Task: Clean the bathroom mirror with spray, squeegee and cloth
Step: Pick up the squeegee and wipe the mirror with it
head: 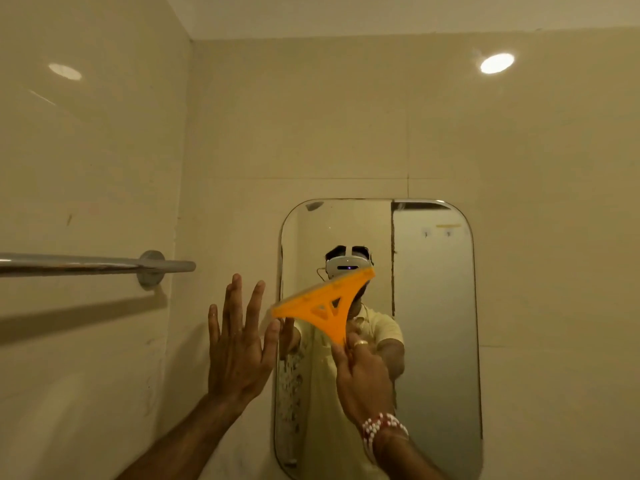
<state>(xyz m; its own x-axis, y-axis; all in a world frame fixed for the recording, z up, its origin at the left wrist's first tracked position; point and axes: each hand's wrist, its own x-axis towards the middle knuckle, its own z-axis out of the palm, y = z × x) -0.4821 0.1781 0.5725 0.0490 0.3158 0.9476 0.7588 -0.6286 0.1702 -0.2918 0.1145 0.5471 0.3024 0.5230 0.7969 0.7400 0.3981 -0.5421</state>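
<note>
Rounded wall mirror [433, 341], chrome towel bar [86, 264] left of it. Left hand [239, 344] open, fingers spread, at mirror's left edge, holding nothing. Right hand [363, 379] grips orange squeegee [329, 306] by its handle, blade tilted over mirror's left edge. Risk: tilted blade probably streaks; wet handle could slip.

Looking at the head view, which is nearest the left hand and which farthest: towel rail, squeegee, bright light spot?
1. Squeegee, just right of the left hand, by its fingertips.
2. Towel rail, up to the left.
3. Light spot, high at upper right.
</note>
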